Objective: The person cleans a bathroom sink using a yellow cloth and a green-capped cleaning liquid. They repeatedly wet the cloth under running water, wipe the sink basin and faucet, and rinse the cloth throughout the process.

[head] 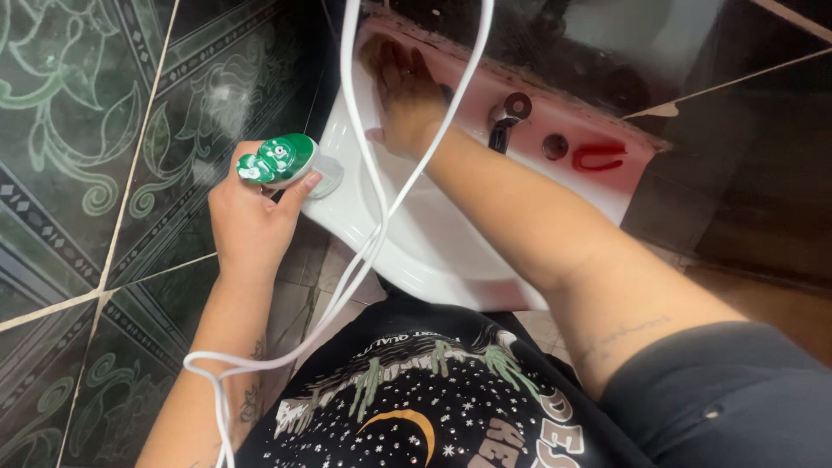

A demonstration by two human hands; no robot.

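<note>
White porcelain sink (416, 251) is getting scrubbed at its back rim by the right hand (403, 91), pressing a sponge (374, 54). Left hand (251, 217) is clenching a green bottle (279, 160) beside the rim; the dangling white cable (364, 251) could snag.

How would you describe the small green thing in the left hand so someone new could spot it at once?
Start at the white sink by the dark green patterned wall tiles. At its left rim the left hand holds a small green-and-white container clear of the basin. It is the only bright green thing there; the right hand lies on the sink's back ledge.
</note>
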